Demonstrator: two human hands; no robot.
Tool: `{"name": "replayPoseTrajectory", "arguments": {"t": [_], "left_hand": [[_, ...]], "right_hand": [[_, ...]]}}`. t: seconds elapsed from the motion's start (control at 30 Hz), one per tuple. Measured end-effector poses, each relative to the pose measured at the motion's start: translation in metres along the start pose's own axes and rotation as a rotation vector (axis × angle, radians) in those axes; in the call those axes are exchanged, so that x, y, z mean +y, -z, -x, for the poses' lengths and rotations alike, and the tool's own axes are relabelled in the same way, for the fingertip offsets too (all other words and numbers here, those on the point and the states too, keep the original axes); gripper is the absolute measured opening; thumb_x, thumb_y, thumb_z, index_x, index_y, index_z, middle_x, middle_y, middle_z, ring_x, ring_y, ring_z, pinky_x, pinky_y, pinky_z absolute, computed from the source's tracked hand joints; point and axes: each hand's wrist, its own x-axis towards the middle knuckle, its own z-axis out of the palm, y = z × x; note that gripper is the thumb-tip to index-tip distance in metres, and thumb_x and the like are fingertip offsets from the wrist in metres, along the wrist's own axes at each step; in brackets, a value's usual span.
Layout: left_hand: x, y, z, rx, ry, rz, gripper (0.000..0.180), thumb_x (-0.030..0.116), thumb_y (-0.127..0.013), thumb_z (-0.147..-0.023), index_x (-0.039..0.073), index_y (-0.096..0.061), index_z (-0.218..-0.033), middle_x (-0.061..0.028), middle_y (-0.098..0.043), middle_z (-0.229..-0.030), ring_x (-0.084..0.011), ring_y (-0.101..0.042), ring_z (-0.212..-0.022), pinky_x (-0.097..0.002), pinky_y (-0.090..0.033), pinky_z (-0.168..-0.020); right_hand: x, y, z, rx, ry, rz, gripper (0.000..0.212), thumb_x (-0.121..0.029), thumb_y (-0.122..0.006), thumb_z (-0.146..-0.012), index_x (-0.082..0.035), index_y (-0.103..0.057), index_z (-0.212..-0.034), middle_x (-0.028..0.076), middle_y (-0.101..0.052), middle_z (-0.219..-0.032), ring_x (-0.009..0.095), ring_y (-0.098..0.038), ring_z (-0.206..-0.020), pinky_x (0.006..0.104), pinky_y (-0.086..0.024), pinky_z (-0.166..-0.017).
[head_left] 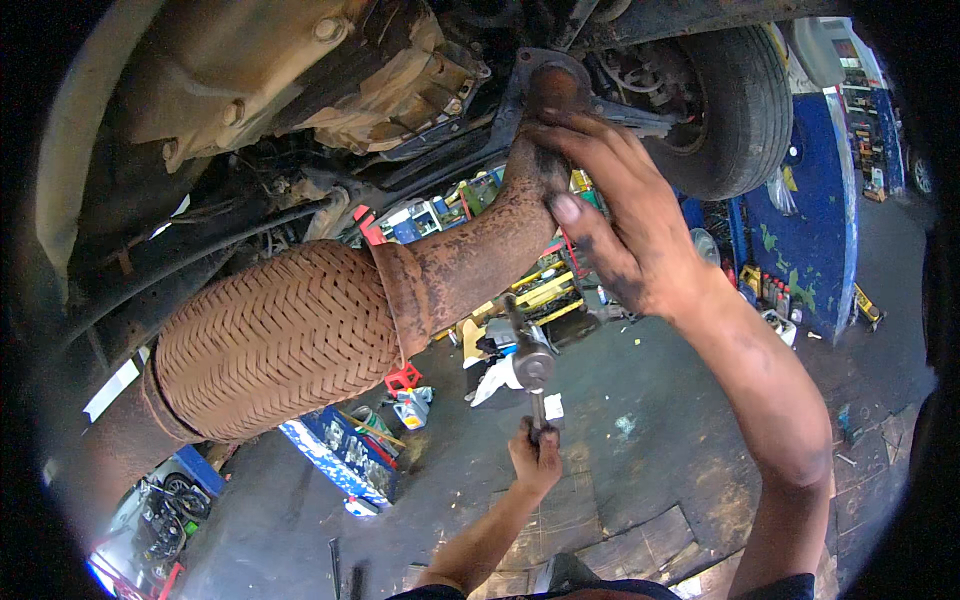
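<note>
A rusty exhaust pipe (470, 255) with a braided flex section (275, 345) runs from the lower left up to a flange (530, 65) under the vehicle. My right hand (625, 200) is around the pipe's upper bend, fingers over its far side and thumb toward me. Lower down, my left hand (537, 455) is closed on the handle of a ratchet wrench (535, 370). Its round head points up, with a dark extension rising toward the pipe, apart from it in this view. The extension's tip is hard to make out.
A tyre (730, 110) hangs at the upper right, and a metal underbody cover (230, 70) is at the upper left. Below are a blue panel (800, 220), a yellow rack (550, 295), a red stool (403, 378) and flattened cardboard (640, 545) on the floor.
</note>
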Motion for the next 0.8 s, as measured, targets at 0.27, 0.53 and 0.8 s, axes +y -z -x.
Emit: {"name": "replayPoseTrajectory", "arguments": {"t": [0.27, 0.53, 0.8], "left_hand": [[-0.037, -0.022, 0.071, -0.355, 0.006, -0.044, 0.031, 0.034, -0.061, -0.101, 0.005, -0.054, -0.092, -0.0011, -0.055, -0.07, -0.0093, -0.05, -0.055, -0.0258, -0.04, -0.047], [-0.08, -0.062, 0.175, -0.883, 0.155, -0.221, 0.034, 0.032, -0.064, -0.098, 0.0, -0.057, -0.102, -0.0122, -0.064, -0.082, -0.028, -0.062, -0.071, -0.0402, -0.051, -0.066], [-0.065, -0.132, 0.247, -1.297, 0.581, -0.022, 0.059, 0.03, -0.074, -0.096, 0.002, -0.043, -0.137, -0.0173, -0.049, -0.128, -0.0312, -0.054, -0.12, -0.0422, -0.049, -0.094]], "right_hand": [[-0.046, 0.049, 0.179, -0.195, -0.873, -0.387, 0.067, -0.045, -0.068, -0.099, 0.004, -0.051, -0.14, 0.025, -0.063, -0.133, 0.036, -0.06, -0.127, 0.0464, -0.045, -0.11], [-0.126, 0.059, 0.36, 0.509, -1.687, -0.8, 0.07, -0.05, -0.07, -0.098, -0.005, -0.048, -0.146, 0.011, -0.066, -0.107, 0.017, -0.064, -0.091, 0.0341, -0.055, -0.078], [-0.16, 0.143, 0.482, 0.114, -2.137, -0.202, 0.057, -0.047, -0.075, -0.092, 0.003, -0.069, -0.118, 0.023, -0.073, -0.112, 0.027, -0.07, -0.105, 0.041, -0.053, -0.092]]}}
